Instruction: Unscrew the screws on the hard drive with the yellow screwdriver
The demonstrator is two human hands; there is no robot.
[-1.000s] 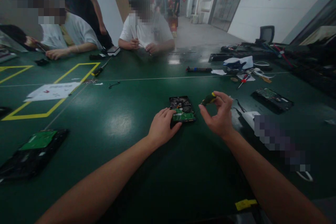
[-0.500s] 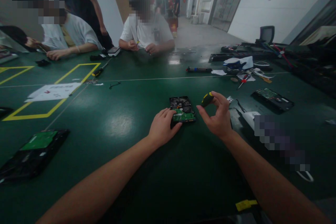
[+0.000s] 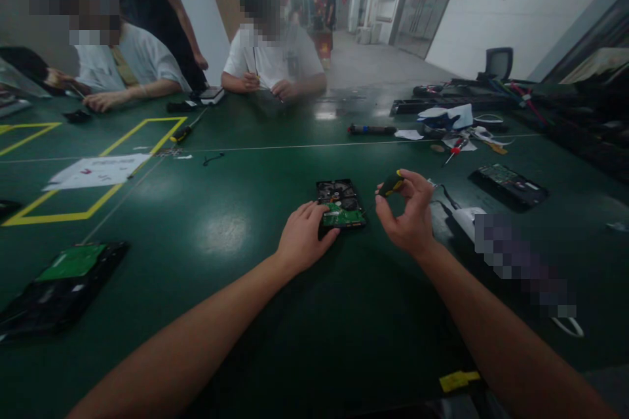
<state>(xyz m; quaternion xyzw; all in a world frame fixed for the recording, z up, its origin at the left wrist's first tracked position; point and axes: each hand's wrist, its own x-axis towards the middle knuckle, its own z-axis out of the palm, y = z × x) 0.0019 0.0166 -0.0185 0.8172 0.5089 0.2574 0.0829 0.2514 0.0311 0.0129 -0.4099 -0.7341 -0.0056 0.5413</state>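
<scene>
In the middle of the green table lies a hard drive (image 3: 340, 195), its green circuit board facing up along the near side. My left hand (image 3: 303, 232) grips its left and near edges, fingertips over the board and thumb along the front. Just to the right, my right hand (image 3: 407, 213) holds a screwdriver (image 3: 392, 184) by its black and yellow handle. The thin shaft slopes down toward the right edge of the drive. Whether its tip touches the drive is too fine to tell.
Another hard drive (image 3: 511, 184) lies to the right, beside a white power strip (image 3: 469, 217). At the left is a larger drive (image 3: 63, 288). A printed sheet (image 3: 95, 171) and a second screwdriver (image 3: 181, 134) lie farther back. Two people (image 3: 275, 55) (image 3: 125, 62) sit across the table.
My right hand has shifted slightly right with the screwdriver, away from the hard drive, and its fingers have closed more around the handle. My left hand stays on the drive.
</scene>
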